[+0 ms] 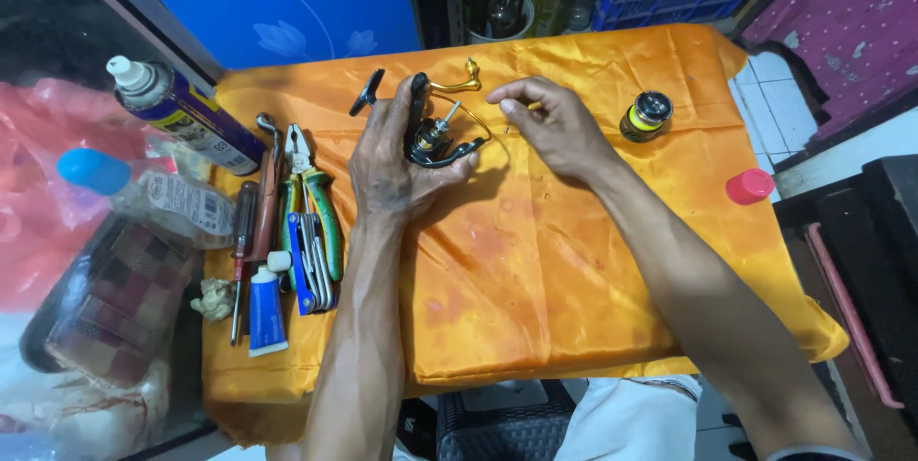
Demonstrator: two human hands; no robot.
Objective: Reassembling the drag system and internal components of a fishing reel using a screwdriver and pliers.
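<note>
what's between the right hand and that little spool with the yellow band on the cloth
Nothing: in the head view the stretch between the right hand and the spool is bare orange cloth.

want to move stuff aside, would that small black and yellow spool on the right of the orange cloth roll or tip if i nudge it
The spool seems to stand on a flat end, squat and wide, so it probably slides rather than tips. Knocked onto its round side, it would likely roll. The orange cloth is wrinkled and glossy, so it may bunch or slip under a push. Neither the left hand nor the right hand touches it.
</note>
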